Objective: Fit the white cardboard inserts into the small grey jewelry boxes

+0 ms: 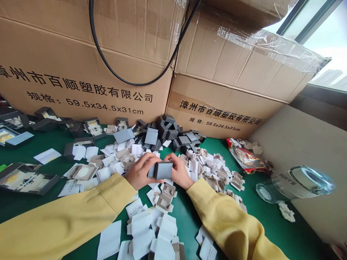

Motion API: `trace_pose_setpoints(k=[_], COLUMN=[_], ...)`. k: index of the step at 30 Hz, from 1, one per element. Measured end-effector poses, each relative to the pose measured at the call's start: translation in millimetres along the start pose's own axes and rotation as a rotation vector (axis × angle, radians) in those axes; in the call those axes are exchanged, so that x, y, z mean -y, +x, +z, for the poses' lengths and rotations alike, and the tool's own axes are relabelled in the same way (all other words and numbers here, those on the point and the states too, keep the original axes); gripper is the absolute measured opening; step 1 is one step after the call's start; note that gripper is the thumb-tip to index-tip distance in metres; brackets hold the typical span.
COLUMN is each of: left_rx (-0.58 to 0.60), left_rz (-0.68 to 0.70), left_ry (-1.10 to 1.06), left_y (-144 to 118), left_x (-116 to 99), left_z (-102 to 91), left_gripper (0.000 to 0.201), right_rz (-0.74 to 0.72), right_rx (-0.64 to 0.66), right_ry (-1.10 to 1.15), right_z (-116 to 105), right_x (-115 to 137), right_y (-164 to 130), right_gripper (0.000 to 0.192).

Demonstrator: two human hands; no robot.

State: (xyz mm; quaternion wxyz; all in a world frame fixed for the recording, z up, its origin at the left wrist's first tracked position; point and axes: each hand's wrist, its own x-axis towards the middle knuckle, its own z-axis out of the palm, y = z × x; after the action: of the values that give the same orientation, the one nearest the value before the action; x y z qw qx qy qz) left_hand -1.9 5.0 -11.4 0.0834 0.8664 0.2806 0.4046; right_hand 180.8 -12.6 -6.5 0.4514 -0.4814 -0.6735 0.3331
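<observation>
Item one: a small grey box (163, 170), which I see clamped between both hands above the green table (271, 224). My left hand (141, 170) grips its left end with fingers curled over the top edge; my right hand (179, 170) presses against its right end, thumb and fingers closed on it. The two hands sit close together, with only the box between them. Both arms wear yellow sleeves (81, 213).

Item two: white card inserts (146, 227), loose and overlapping, lying directly below the hands and between the two forearms. More of the same, some folded into beige-faced trays (217, 173), spread just to the right of the right hand.

Item three: a heap of small grey boxes (168, 131), just beyond the hands, piled against the foot of the cartons.

Item four: two large brown cardboard cartons (81, 65), printed with black characters, standing side by side well beyond the hands; a black cable (108, 68) loops across their fronts.

Item five: open dark boxes with pale linings (25, 178), far to the left of the left hand.

Item six: a red printed wrapper (245, 157) and a clear glass jar (292, 184) lying on its side, both well to the right of the right hand, near the grey wall.
</observation>
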Motion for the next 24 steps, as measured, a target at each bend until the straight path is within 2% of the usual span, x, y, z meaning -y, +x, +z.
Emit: trace_pose_setpoints(k=[3, 7, 9, 13, 15, 18, 19, 22, 24], left_rx=[-0.017, 0.023, -0.015, -0.107, -0.067, 0.053, 0.051, -0.044, -0.181], left_rz=[-0.174, -0.463, -0.563, -0.627, -0.631, -0.632, -0.648, -0.626, -0.642], left_ry=[0.054, 0.116, 0.147, 0.173, 0.25, 0.301, 0.313, 0.337, 0.363], left_y=[5, 22, 34, 58, 70, 87, 93, 110, 118], left_x=[-2, -3, -1, 9, 15, 24, 28, 44, 59], left_z=[-2.5, -16.4, -27.7, -49.5, -56.8, -63.0, -64.1, -65.1, -64.6], left_gripper=[0.049, 0.05, 0.051, 0.046, 0.046, 0.042, 0.04, 0.043, 0.053], right_rz=[-0.146, -0.246, -0.258, -0.244, -0.232, -0.225, -0.225, -0.226, -0.219], right_rx=[-0.068, -0.144, -0.145, -0.095, -0.09, -0.097, -0.101, -0.095, -0.086], right_ry=[-0.309, -0.437, -0.473, -0.486, -0.466, -0.443, -0.439, -0.43, -0.433], right_z=[-1, 3, 5, 5, 5, 5, 5, 6, 6], right_x=[-3, -6, -6, -6, -6, -7, -8, -9, -9], right_y=[1, -1, -2, -2, -2, -1, -1, -1, -1], right_gripper=[0.012, 0.023, 0.024, 0.02, 0.019, 0.018, 0.018, 0.018, 0.018])
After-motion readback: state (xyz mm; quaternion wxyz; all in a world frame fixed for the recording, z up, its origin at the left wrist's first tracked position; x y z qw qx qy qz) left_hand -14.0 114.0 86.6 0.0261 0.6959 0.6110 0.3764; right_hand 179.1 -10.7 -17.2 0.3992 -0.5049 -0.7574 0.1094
